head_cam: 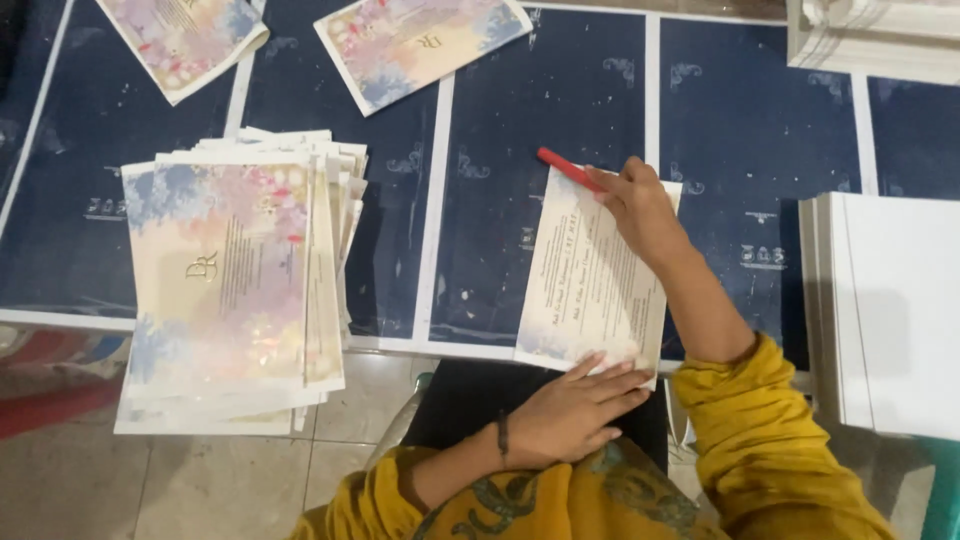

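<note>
Right hand [640,205] is gripping a red marker [568,169] at the top edge of the invitation card [590,280], while the left hand [575,410] is lying flat and open on the card's bottom edge. Keeping that palm pressing down probably stops it sliding. The floral card stack [235,290] is sitting well left of the card.

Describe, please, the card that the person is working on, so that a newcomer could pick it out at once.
Start at the dark blue printed sheets covering the work surface. Near the front edge lies a single cream paper card with pastel corners, pinned by the left hand while the right hand holds a red pen. Unlike the fanned stack of floral cards, it lies alone.
</note>
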